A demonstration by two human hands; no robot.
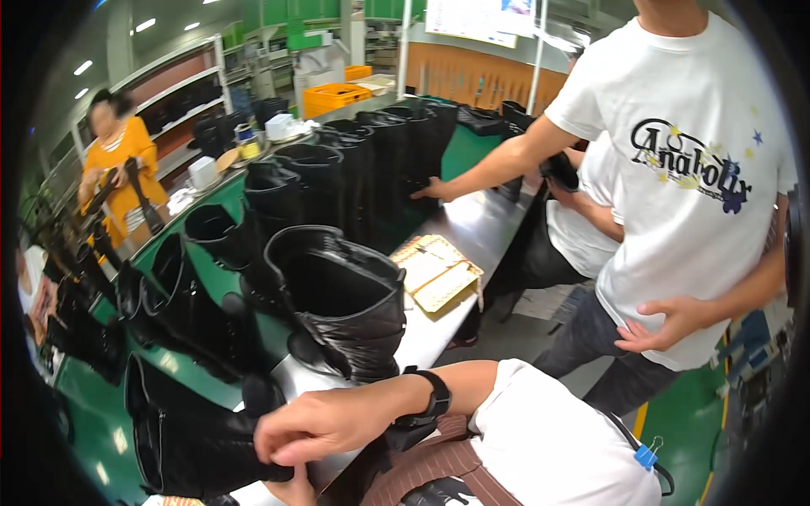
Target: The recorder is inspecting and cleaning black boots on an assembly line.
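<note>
A tall black boot (198, 443) lies tilted at the lower left, its open top toward the left and a zip along the shaft. My right hand (325, 430), with a black watch at the wrist, is curled at the boot's right end; what its fingertips pinch is hidden. Just below it, my left hand (291, 487) shows only in part, beside the same boot, its fingers covered. Beyond my hands another black boot (342, 291) with a wide opening and creased shaft stands upright on the metal table edge (422, 341).
Several black boots (354, 160) stand in rows on the green work surface (118, 434). A yellow-covered booklet (439, 274) lies to the right. A co-worker in a white shirt (675, 169) reaches toward the boots; another sits behind. Across the table, a person in orange (126, 156) handles boots.
</note>
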